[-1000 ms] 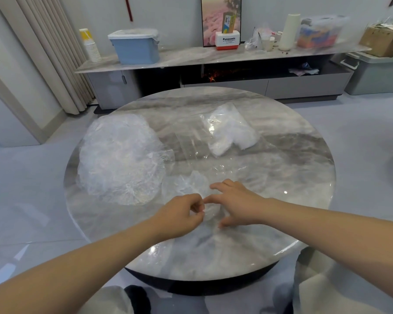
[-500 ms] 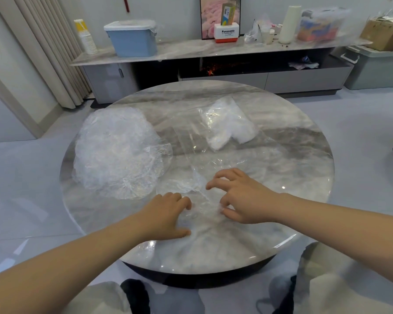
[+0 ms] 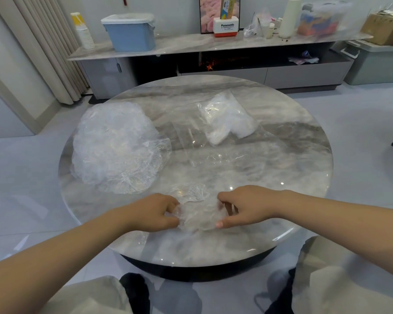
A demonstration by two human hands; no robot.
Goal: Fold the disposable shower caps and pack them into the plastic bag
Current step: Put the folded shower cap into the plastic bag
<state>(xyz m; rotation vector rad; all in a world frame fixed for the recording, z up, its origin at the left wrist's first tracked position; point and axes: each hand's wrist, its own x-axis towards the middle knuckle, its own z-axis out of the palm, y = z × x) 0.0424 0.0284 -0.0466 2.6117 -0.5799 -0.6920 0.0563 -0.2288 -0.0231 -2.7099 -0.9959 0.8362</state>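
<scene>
A small clear shower cap (image 3: 197, 211), partly folded and crumpled, lies near the front edge of the round marble table (image 3: 270, 177). My left hand (image 3: 154, 211) pinches its left side and my right hand (image 3: 245, 208) pinches its right side. A heap of unfolded clear shower caps (image 3: 116, 148) sits on the table's left. A clear plastic bag (image 3: 227, 118) with white folded caps inside lies at the back right, its open end spread flat toward the table's middle.
Behind the table runs a low cabinet (image 3: 213, 64) carrying a blue lidded box (image 3: 129, 32), paper cups, a white roll and other clutter. A grey bin (image 3: 377, 62) stands at the right. My knees are just under the table's front edge.
Both hands have drawn back toward the front edge and now pinch the small cap from either side; earlier they pressed on it with fingers spread, closer together.
</scene>
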